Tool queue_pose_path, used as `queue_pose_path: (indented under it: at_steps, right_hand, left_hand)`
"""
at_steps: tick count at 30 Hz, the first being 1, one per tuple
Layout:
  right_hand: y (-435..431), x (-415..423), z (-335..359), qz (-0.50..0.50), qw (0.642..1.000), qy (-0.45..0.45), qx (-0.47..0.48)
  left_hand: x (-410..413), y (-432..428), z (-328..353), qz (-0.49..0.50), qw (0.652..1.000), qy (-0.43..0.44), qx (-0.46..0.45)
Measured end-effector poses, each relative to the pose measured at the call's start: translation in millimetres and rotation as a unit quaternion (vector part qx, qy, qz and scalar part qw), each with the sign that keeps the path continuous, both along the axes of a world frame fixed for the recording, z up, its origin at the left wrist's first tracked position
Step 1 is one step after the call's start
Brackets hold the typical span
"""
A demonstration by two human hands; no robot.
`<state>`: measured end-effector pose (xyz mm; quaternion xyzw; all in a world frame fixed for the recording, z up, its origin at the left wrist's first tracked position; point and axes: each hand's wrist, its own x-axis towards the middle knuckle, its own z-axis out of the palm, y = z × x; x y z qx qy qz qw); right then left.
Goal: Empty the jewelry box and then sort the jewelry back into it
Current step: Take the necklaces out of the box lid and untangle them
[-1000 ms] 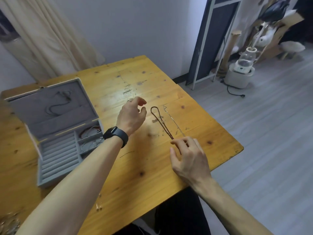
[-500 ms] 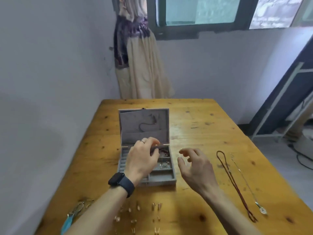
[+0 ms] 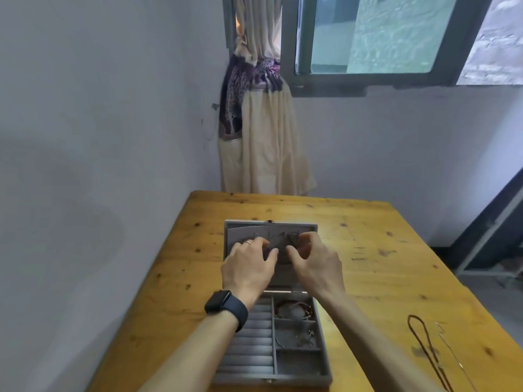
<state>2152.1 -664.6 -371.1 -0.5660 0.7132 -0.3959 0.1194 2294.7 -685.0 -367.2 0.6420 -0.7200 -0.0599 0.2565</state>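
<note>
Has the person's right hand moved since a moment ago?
Yes. The right hand has gone from the table beside the jewelry box up to its open lid.

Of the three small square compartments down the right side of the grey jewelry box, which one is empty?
The nearest compartment, at the grey jewelry box's front edge. The farthest holds red bracelets; the middle holds small metal pieces.
</note>
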Motion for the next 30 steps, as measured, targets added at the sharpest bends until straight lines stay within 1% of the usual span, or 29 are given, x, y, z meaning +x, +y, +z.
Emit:
queue_pose_path:
  at_steps: [3,5,7,10,12,15,18,19,20,24,27,30]
  right_hand:
    - [-11,3,3,-0.011,0.998,0.06,-0.002]
    - [-16,2,5,-0.01,0.997,0.074,-0.005]
    - [-18,1,9,-0.002,0.997,0.07,-0.02]
    - [-22,-2,18,0.021,0.996,0.022,-0.081]
    - [-24,-2,28,0.039,0.993,-0.003,-0.114]
    - [-22,-4,46,0.055,0.987,-0.063,-0.137]
    - [-15,-9,62,0.071,0.974,-0.185,-0.112]
    - [-12,-11,67,0.085,0.967,-0.218,-0.101]
    - [-9,-13,72,0.104,0.961,-0.236,-0.097]
    - [3,-18,104,0.156,0.947,-0.251,-0.129]
    - [9,-22,134,0.17,0.945,-0.235,-0.154]
    - [16,-28,163,0.174,0.95,-0.202,-0.165]
  left_hand:
    - [0,-4,1,-0.012,1.0,0.0,-0.017]
    - [4,-6,1,-0.024,0.999,0.021,-0.021]
    - [9,-6,2,-0.042,0.998,0.05,-0.017]
    - [14,-4,11,-0.07,0.991,0.114,-0.004]
    - [14,-3,18,-0.084,0.979,0.184,0.012]
    - [13,-5,32,-0.103,0.947,0.301,0.047]
    - [12,-6,51,-0.137,0.901,0.399,0.105]
    - [12,-5,58,-0.152,0.892,0.409,0.121]
    - [11,-6,66,-0.168,0.892,0.4,0.127]
    - [5,-6,103,-0.222,0.901,0.348,0.132]
    - [3,-2,135,-0.257,0.904,0.326,0.102]
    - [0,3,163,-0.279,0.906,0.314,0.052]
